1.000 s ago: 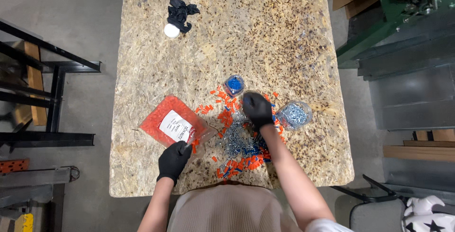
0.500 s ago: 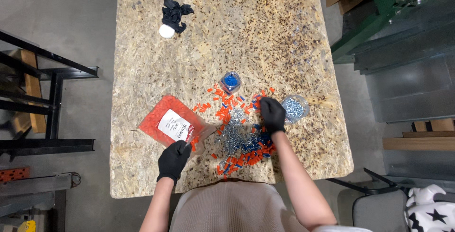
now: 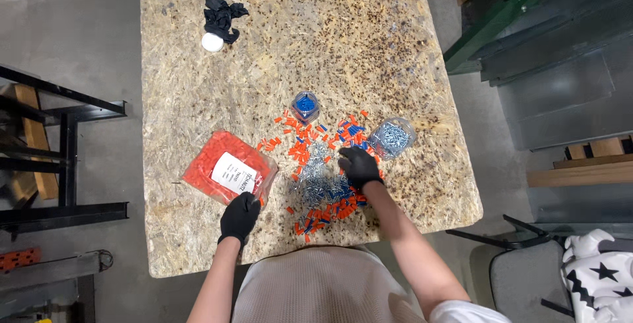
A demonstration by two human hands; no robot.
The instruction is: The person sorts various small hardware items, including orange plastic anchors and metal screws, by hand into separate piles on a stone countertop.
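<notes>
Sorting looks well short of finished: a mixed pile of orange and blue caps and silver screws covers the table at the lower centre of the frame. The right hand, gloved black, rests curled on the pile's right edge, fingers down among the pieces; what it pinches, if anything, I cannot tell. The left hand pinches the lower corner of an orange bag at centre left. A blue jar above the pile and a screw jar to its right are each only partly filled, and many loose pieces remain.
</notes>
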